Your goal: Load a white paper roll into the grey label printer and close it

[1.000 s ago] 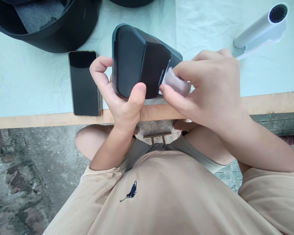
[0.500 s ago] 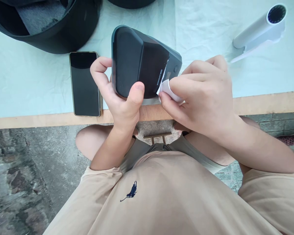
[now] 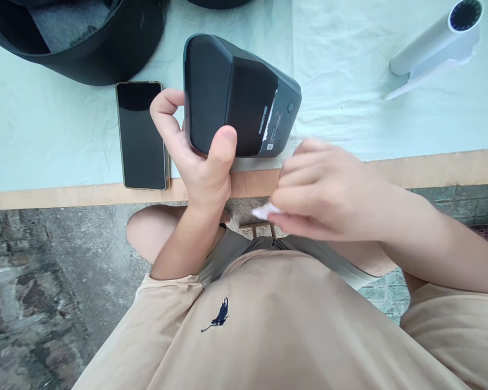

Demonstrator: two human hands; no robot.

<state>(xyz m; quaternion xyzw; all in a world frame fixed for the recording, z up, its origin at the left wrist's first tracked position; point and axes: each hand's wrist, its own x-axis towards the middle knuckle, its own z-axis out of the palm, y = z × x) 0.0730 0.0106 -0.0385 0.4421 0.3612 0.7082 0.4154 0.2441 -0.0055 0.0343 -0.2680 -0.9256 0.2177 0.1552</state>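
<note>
A dark label printer (image 3: 244, 97) is tilted above the table's front edge, with my left hand (image 3: 205, 157) wrapped round its lower left end, thumb on the dark face. White torn paper shows along the slot beside the printed lettering, and a round button is near its right end. Below and to the right of the printer, my right hand (image 3: 325, 189) is closed on a small white scrap of paper (image 3: 265, 211), apart from the printer and slightly blurred. A phone (image 3: 143, 135) with a dark screen lies left of my left hand.
On the pale table cover (image 3: 333, 70), a white paper roll (image 3: 427, 46) with a loose torn end is at the upper right. An open black zipped case (image 3: 106, 54) is at the upper left. The wooden table edge (image 3: 431, 167) runs across the front.
My right hand has pulled down from the printer with the white scrap between its fingers. More of the printed label on the printer shows. My left hand still holds the printer.
</note>
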